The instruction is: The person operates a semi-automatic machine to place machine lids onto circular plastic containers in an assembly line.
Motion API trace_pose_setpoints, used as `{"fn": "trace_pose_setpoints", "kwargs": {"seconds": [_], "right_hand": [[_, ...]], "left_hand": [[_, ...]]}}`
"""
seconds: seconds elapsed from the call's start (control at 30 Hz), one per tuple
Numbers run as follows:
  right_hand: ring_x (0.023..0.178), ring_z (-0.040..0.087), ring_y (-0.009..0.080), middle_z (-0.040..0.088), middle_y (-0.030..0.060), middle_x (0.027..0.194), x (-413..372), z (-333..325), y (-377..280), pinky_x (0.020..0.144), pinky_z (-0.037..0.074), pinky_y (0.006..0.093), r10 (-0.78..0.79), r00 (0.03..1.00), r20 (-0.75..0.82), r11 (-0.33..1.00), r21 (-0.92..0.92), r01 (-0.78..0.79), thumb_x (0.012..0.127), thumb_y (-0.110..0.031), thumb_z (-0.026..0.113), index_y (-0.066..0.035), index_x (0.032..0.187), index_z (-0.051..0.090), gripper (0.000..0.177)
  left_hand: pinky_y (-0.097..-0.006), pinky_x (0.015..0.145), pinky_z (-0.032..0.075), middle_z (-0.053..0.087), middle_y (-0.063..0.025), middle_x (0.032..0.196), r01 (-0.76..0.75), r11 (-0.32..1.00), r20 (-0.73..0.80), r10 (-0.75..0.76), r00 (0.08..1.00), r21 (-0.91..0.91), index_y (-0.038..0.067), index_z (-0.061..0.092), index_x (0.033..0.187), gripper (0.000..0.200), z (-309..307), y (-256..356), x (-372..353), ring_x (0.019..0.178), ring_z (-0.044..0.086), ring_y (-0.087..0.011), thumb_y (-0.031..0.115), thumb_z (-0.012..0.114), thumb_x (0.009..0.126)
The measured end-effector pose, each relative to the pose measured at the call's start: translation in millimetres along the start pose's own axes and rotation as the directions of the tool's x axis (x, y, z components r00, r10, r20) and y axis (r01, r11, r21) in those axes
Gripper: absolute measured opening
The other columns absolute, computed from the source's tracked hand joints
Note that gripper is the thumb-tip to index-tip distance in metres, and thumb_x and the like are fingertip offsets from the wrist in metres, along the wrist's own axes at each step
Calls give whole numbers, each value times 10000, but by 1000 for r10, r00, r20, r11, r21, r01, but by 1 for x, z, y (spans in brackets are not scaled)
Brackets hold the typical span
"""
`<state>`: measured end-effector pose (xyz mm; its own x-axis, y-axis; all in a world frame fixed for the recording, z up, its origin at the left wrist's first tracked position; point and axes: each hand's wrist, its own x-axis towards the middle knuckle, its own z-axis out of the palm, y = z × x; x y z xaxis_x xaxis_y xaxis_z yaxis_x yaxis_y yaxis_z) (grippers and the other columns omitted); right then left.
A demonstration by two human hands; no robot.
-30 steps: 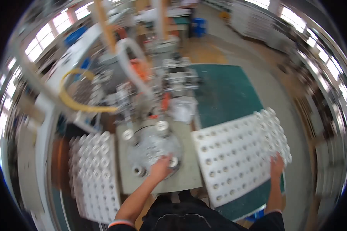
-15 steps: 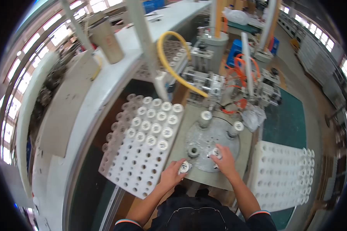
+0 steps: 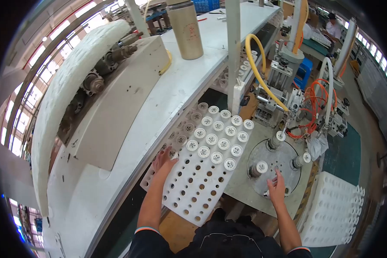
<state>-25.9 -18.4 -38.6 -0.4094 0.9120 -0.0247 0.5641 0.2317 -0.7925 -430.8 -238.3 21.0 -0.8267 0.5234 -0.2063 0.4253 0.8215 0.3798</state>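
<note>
My left hand (image 3: 162, 160) is over the left part of a white perforated tray (image 3: 189, 182), its fingers closed around a round white-topped part (image 3: 173, 153). Similar cylindrical parts (image 3: 218, 126) stand upright in several rows in the tray's far half. My right hand (image 3: 277, 189) is above the near side of a round metal turntable (image 3: 271, 176), fingers apart, with no part visible in them. Just beyond its fingertips, a white-topped part (image 3: 259, 168) sits on the turntable. Two more parts stand on it, one at the back (image 3: 278, 138) and one at the right (image 3: 302, 159).
Behind the turntable are metal clamping units (image 3: 275, 101) with a yellow hose (image 3: 258, 71) and orange tubes (image 3: 316, 101). A second white tray (image 3: 331, 210) is on the right. A grey post (image 3: 233, 56) rises behind the left tray; a tall flask (image 3: 185, 32) stands on the bench.
My left hand has moved from the turntable's near edge to the left tray with its part. The part my right hand held is no longer in it. The view has swung left.
</note>
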Motion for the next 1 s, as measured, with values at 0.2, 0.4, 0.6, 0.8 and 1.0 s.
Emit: {"fn": "trace_pose_setpoints", "kwargs": {"seconds": [0.2,0.4,0.6,0.8,1.0], "right_hand": [[714,534,226,550,103,829,-28,-23,38,630,437,326,-5,989,-149,996,-93,-9,783,-144,636,-79,1217,544,449],[793,572,277,599,111,862,17,-2,-12,703,418,409,-382,921,-73,875,-349,335,774,-196,632,-107,1185,553,428],[907,549,254,594,82,910,57,65,-13,786,373,426,-459,871,178,770,-410,489,777,-239,621,-114,1196,522,448],[1078,476,246,545,94,1106,49,30,-31,910,319,425,-514,844,155,806,-248,537,779,-299,643,-136,1280,472,554],[1072,518,272,578,97,1107,8,-118,59,927,358,406,-302,879,-369,953,-142,268,772,-188,639,-125,1202,561,441]], "left_hand": [[-506,1028,317,324,-124,1448,-52,973,-27,60,998,227,186,140,1474,963,55,-34,15,1318,316,-335,290,732,721],[-457,1087,241,301,-192,1439,-280,957,-169,290,942,81,122,225,1445,906,54,-51,-24,1331,271,-374,52,712,684],[-467,1051,270,408,-198,1333,-331,944,-258,319,912,-4,83,361,1380,759,56,18,-72,1263,362,-353,37,683,695],[-243,654,483,638,-68,831,-412,678,-38,494,869,-609,9,580,1139,299,102,153,-114,717,595,-126,40,595,843],[-336,738,499,613,-139,990,-604,637,249,759,602,-480,45,519,1233,540,190,284,-159,862,614,-231,115,723,738]]}}
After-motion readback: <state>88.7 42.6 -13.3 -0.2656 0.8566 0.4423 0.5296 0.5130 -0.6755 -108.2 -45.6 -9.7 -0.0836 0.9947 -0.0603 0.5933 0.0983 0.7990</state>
